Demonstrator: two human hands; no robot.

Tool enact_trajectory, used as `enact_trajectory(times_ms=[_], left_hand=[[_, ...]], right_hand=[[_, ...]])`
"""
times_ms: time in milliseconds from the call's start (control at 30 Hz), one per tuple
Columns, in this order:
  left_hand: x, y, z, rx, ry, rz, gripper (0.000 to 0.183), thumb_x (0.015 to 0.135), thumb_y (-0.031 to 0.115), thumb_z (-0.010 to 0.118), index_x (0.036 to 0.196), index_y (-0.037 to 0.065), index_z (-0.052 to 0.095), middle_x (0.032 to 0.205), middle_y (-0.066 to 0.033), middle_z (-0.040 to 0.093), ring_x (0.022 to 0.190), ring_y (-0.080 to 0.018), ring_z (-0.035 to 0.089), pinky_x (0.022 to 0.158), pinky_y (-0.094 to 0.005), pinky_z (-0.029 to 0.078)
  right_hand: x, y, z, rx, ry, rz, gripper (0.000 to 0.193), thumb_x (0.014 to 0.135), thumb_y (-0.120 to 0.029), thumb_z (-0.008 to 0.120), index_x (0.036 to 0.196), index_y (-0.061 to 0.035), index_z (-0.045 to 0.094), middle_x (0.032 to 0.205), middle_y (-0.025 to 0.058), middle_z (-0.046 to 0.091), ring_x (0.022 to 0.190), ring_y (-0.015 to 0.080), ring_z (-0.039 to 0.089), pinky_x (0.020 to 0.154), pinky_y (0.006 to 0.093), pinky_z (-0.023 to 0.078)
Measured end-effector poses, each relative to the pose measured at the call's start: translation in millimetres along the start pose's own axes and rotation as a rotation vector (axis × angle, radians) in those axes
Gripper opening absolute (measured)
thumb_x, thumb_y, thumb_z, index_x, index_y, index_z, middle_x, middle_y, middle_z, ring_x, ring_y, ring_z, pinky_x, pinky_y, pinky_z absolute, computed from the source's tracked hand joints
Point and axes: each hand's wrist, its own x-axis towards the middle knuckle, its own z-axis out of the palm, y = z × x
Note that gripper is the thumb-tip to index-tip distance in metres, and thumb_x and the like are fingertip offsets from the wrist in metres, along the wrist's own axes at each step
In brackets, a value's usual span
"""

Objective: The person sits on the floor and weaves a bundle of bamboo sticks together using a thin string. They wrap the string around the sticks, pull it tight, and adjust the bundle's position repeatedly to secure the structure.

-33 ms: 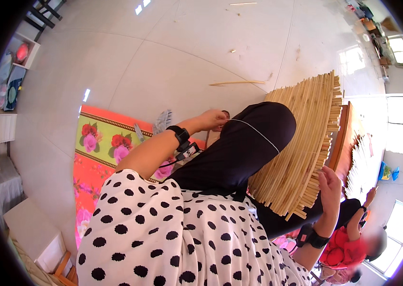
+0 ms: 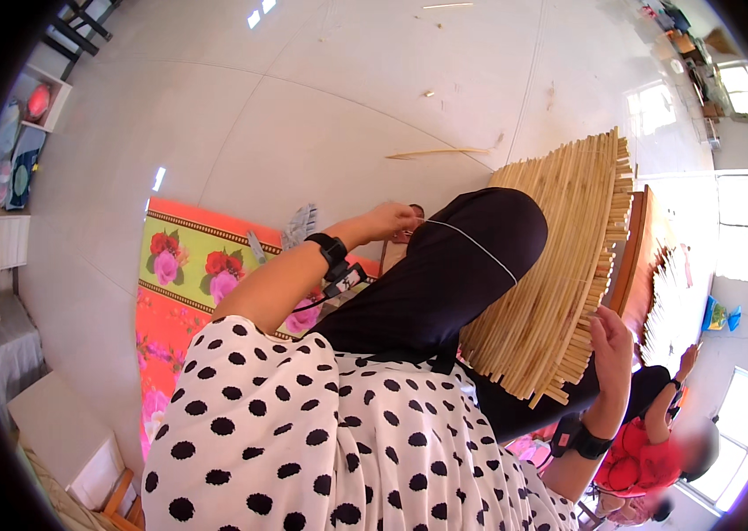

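Note:
A mat of thin tan reed sticks [image 2: 560, 239] lies tilted against my dark-clothed right leg, its uneven stick ends facing right. A pale string [image 2: 476, 243] runs from the mat across my raised knee [image 2: 489, 217]. My left hand [image 2: 392, 221] pinches the string's far end beside the knee, fingers closed. At the mat's lower right edge, my right hand [image 2: 613, 345] has its fingers bent against the stick ends; its thumb is hard to see. Both wrists wear black bands.
A flowered red and green cloth [image 2: 188, 292] lies at left, with a metal blade [image 2: 255, 247] and grey fabric [image 2: 300, 226] on it. Loose sticks [image 2: 436, 153] lie on the tiled floor. At right, another person in red [image 2: 644, 460] sits near a second reed mat [image 2: 662, 305].

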Motion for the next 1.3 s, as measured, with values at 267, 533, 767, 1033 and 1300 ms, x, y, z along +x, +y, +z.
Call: enact_trajectory(times_ms=[267,533,767,1033,1300], left_hand=[[-44,74,-47,0.220,0.396,0.337,0.019,0.095,0.012,0.048,0.089,0.001,0.061,0.084,-0.0053,0.066,0.081,-0.0123,0.063,0.077,-0.0285,0.050],[-114,262,-19,0.142,0.057,0.403,0.020,0.099,0.012,0.047,0.087,0.002,0.059,0.076,-0.0039,0.064,0.072,-0.0104,0.062,0.067,-0.0245,0.050],[-139,356,47,0.131,-0.132,0.559,0.022,0.099,0.019,0.048,0.091,0.001,0.058,0.072,-0.0045,0.062,0.060,-0.0109,0.060,0.052,-0.0228,0.049],[-125,361,59,0.065,-0.134,0.711,0.024,0.100,0.022,0.049,0.092,0.001,0.059,0.071,-0.0051,0.062,0.061,-0.0117,0.061,0.054,-0.0239,0.050],[-113,335,12,0.521,0.551,0.666,0.021,0.092,0.007,0.051,0.111,0.002,0.060,0.097,-0.0073,0.066,0.076,-0.0135,0.062,0.067,-0.0244,0.048]], right_hand=[[-4,-15,-17,0.159,0.160,-0.060,0.031,0.094,-0.008,0.057,0.123,0.0025,0.057,0.102,0.0093,0.065,0.086,0.0130,0.062,0.075,0.0241,0.053],[-1,-99,-41,0.362,0.008,-0.387,0.039,0.089,-0.003,0.056,0.128,0.0013,0.054,0.113,0.0105,0.063,0.108,0.0160,0.059,0.093,0.0319,0.046],[22,-137,-6,0.303,-0.219,-0.627,0.051,0.084,-0.005,0.058,0.134,-0.0049,0.050,0.123,0.0073,0.062,0.117,0.0190,0.056,0.097,0.0359,0.044],[21,-127,23,0.899,-0.823,-0.438,0.048,0.087,-0.001,0.050,0.134,0.0031,0.047,0.116,0.0119,0.063,0.113,0.0163,0.055,0.096,0.0288,0.041],[23,-120,37,1.029,-0.743,-0.272,0.027,0.101,-0.017,0.046,0.112,0.0023,0.061,0.082,0.0030,0.066,0.080,0.0103,0.063,0.076,0.0248,0.050]])
